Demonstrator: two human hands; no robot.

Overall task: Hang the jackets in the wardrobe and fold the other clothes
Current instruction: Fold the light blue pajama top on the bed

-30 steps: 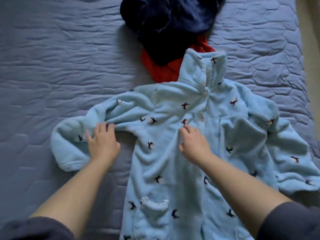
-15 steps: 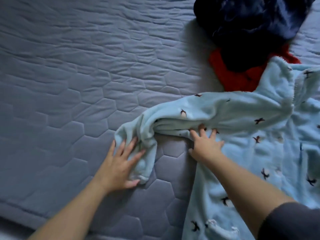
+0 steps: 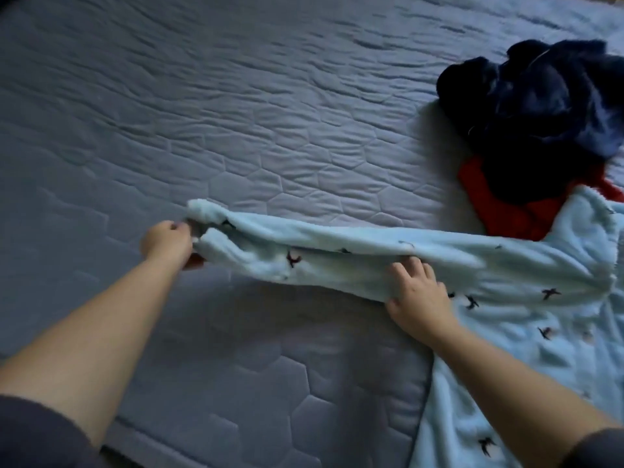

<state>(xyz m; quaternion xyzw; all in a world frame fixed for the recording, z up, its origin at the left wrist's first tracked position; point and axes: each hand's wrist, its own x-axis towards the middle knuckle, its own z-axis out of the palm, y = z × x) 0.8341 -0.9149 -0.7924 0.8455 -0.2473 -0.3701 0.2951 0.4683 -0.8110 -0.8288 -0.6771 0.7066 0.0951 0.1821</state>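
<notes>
Folding step, sleeve stage. The pale blue fleece garment [image 3: 506,298] with small dark bird motifs lies spread on the quilted grey bed [image 3: 236,113], its body running toward the lower right edge of the view. Your left hand [image 3: 167,243] has closed its grip on the cuff end of the sleeve [image 3: 304,255], fingers curled round the fleece, and holds the sleeve drawn out straight to the left, lifted slightly off the bed. Your right hand [image 3: 417,293] lies spread and flat, palm down, near where the sleeve joins the body; it pins the cloth and has hold of nothing. Beyond the collar, a heap of dark navy clothing [image 3: 540,109] sits on top of a red garment [image 3: 506,214], which touches the blue collar; both appear yet to be sorted.

The step in hand looks like straightening the sleeve before it is folded. The next move probably calls for you to carry the cuff across toward the chest, with the right hand marking the crease line. Fleece is thick and springy, so expect to press the fold flat.
</notes>
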